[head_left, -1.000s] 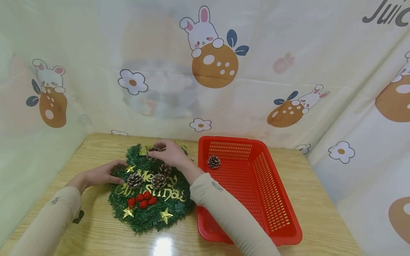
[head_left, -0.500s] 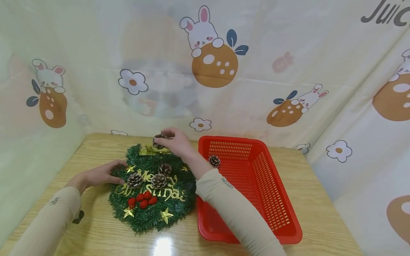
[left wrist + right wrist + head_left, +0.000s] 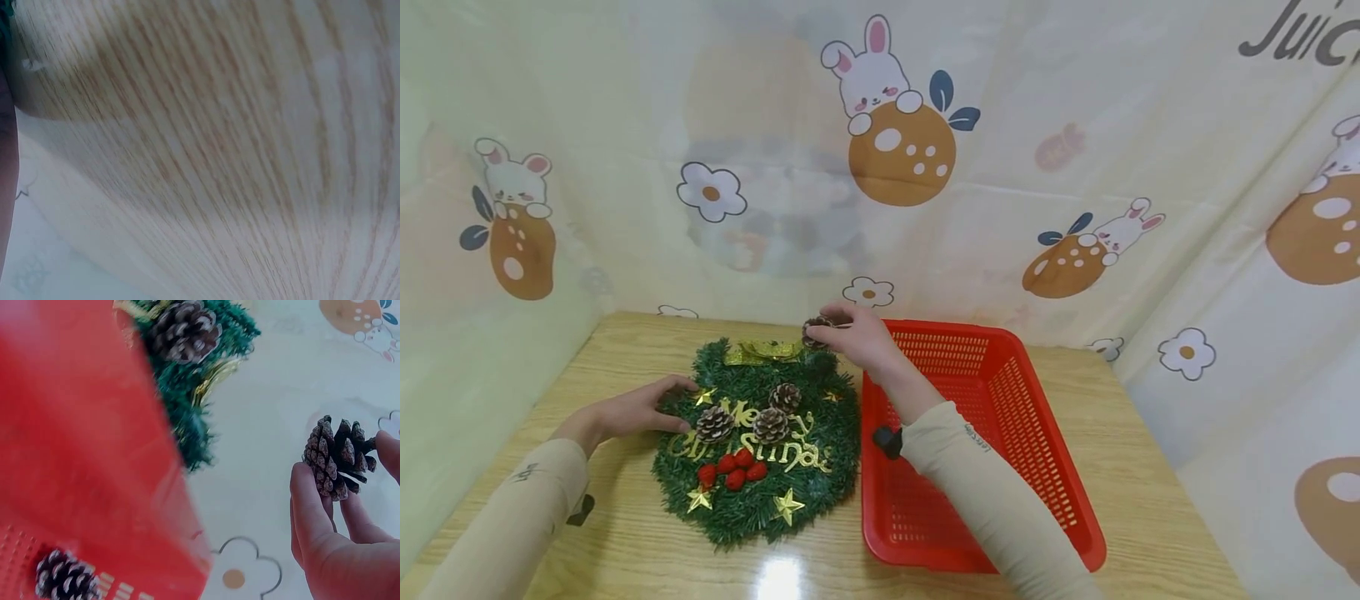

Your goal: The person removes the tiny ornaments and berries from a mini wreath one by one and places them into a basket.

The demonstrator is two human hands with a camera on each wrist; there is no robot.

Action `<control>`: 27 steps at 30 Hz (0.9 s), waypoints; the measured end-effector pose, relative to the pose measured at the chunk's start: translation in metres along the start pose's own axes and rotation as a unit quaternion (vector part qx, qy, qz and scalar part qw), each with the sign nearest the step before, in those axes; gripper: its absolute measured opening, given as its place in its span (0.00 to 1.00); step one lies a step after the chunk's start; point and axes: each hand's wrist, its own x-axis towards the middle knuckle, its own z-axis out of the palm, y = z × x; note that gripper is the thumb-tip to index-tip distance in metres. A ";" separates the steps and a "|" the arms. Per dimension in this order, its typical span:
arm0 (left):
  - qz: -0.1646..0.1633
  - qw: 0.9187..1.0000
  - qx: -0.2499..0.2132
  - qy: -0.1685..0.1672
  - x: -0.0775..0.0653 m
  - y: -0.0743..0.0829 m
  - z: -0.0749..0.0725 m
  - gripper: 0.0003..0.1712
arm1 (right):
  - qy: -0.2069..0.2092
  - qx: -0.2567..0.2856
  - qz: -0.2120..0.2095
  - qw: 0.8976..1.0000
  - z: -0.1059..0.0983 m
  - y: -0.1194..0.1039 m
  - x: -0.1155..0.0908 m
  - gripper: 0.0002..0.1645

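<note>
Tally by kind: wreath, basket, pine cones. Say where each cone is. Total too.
Christmas wreath: 1
Red plastic basket: 1
Pine cones: 5 (3 on the wreath, 1 in the right hand, 1 in the basket, per the right wrist view)
Total: 7

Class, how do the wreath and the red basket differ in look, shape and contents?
The wreath is green and bushy, while the basket is red and smooth-rimmed.
The wreath is roughly round; the basket is roughly rectangular with raised, perforated walls.
Three pinecones sit on the wreath, whereas a single cone shows inside the basket.
Both rest on the wooden table.
</note>
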 end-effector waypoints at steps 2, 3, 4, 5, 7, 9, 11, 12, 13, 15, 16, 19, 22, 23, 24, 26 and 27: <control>-0.001 1.000 -0.003 -0.002 -0.001 -0.001 0.000 0.39 | 0.002 -0.006 0.003 1.000 -0.005 0.003 -0.001 0.30; -0.001 1.000 -0.005 -0.003 -0.001 -0.001 0.000 0.39 | 0.003 -0.004 0.005 1.000 -0.007 0.004 -0.002 0.30; -0.003 1.000 -0.006 -0.002 -0.002 -0.001 0.000 0.39 | 0.005 -0.007 0.008 1.000 -0.010 0.005 -0.003 0.30; -0.003 1.000 -0.008 -0.002 -0.002 -0.001 0.000 0.39 | 0.007 -0.007 0.010 1.000 -0.012 0.007 -0.002 0.31; -0.002 1.000 -0.008 -0.002 -0.002 -0.001 0.000 0.39 | 0.009 -0.007 0.014 1.000 -0.016 0.011 -0.002 0.31; -0.001 1.000 -0.007 0.000 -0.002 -0.001 0.001 0.39 | 0.015 -0.007 0.020 1.000 -0.021 0.014 -0.003 0.30; 0.002 1.000 -0.004 0.001 -0.002 -0.001 0.001 0.39 | 0.017 0.009 0.026 0.999 -0.024 0.017 -0.003 0.30; 0.000 1.000 -0.001 0.002 -0.002 -0.001 0.001 0.39 | 0.016 0.017 0.029 0.999 -0.026 0.018 -0.004 0.30; -0.003 1.000 0.001 0.004 -0.002 -0.001 0.002 0.39 | 0.016 0.025 0.031 0.999 -0.028 0.019 -0.005 0.29; -0.003 1.000 0.004 0.005 -0.003 0.000 0.002 0.39 | 0.013 0.043 0.032 0.998 -0.032 0.020 -0.006 0.30; -0.002 1.000 0.005 0.004 -0.003 0.000 0.002 0.39 | 0.012 0.049 0.032 0.998 -0.034 0.021 -0.007 0.29; -0.003 1.000 -0.002 0.003 -0.003 0.000 0.001 0.39 | 0.016 0.052 0.033 0.998 -0.041 0.024 -0.008 0.30; 0.001 1.000 -0.006 -0.001 -0.002 -0.001 0.001 0.40 | 0.024 0.055 0.037 0.997 -0.049 0.028 -0.010 0.30; -0.002 1.000 -0.007 0.000 -0.002 -0.001 0.001 0.40 | 0.027 0.057 0.038 0.997 -0.051 0.029 -0.011 0.30; -0.002 1.000 -0.005 -0.001 -0.002 -0.001 0.000 0.40 | 0.030 0.060 0.039 0.997 -0.053 0.032 -0.011 0.30; 0.001 1.000 -0.005 -0.003 -0.002 -0.001 0.000 0.40 | 0.037 0.065 0.041 0.996 -0.057 0.036 -0.011 0.30; 0.002 1.000 -0.005 -0.004 -0.002 -0.001 0.000 0.40 | 0.040 0.067 0.042 0.996 -0.059 0.039 -0.011 0.30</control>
